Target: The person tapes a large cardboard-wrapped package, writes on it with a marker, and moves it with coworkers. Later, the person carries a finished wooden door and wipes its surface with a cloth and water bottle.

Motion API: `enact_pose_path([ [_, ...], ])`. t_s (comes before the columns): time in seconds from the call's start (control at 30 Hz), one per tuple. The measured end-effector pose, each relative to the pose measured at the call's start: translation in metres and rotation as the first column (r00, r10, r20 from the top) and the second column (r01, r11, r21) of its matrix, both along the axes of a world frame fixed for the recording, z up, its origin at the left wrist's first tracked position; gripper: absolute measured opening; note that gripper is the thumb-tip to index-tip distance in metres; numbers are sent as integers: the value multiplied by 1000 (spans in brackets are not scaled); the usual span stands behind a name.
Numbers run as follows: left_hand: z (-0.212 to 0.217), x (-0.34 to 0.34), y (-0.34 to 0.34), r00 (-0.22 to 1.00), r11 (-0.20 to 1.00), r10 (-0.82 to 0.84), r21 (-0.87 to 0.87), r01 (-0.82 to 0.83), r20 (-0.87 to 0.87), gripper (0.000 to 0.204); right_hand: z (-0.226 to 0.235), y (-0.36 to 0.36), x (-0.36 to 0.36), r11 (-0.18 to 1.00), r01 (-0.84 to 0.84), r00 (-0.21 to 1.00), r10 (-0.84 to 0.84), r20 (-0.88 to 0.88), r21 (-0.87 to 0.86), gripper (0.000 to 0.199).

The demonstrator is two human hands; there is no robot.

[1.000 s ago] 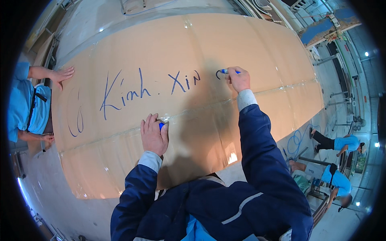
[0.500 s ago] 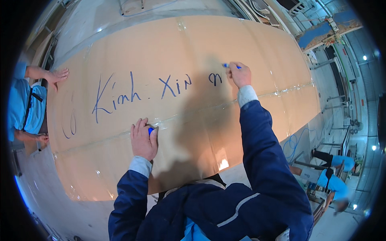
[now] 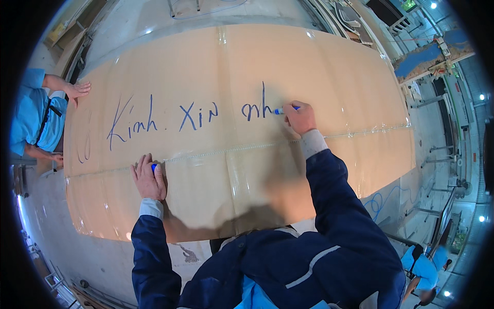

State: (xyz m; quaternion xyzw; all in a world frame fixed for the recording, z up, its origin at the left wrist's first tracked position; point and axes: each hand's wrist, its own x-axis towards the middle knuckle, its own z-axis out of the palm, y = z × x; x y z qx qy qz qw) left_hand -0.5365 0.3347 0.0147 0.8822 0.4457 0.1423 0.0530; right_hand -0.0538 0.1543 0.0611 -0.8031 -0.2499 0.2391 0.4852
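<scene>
Head view: my right hand [image 3: 300, 119] grips a blue marker [image 3: 279, 110] over a large brown cardboard sheet [image 3: 309, 62].
From the head camera I see the fingers closed around the marker, its writing end just beside the last stroke of a row of dark blue handwriting [image 3: 195, 116]; I can't tell whether it touches the sheet. My left hand [image 3: 147, 181] rests on the cardboard below that row, at the taped seam [image 3: 247, 148], fingers forward, a small blue piece [image 3: 154, 167] tucked between thumb and forefinger. At the sheet's left edge, a co-worker's hand [image 3: 77, 91] lies spread on the surface, well apart from mine; blue hose [image 3: 378, 205] coils on the floor at right.
</scene>
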Motion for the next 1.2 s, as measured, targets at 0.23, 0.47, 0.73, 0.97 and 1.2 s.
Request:
enact_pose_path([
  [0.23, -4, 0, 0, 997, 996, 79, 37, -79, 0, 36, -3, -7, 34, 999, -32, 999, 32, 2, -29, 24],
  [0.47, -5, -1, 0, 996, 996, 86, 18, -86, -15, 36, 5, -25, 30, 997, -40, 975, 54, 217, -72, 24],
  [0.73, -3, 1, 0, 994, 994, 107, -12, -108, -30, 38, 14, -10, 84, 987, 106, 981, -124, 151, 123, 27],
  [0.97, -7, -1, 1, 995, 995, 102, -9, -102, -23, 39, 10, -34, 102, 947, -84, 987, 121, 104, -309, 30],
  [1.2, -4, 1, 1, 994, 995, 100, -12, -101, -44, 39, -3, -6, 151, 975, 206, 859, -219, 463, 80, 27],
])
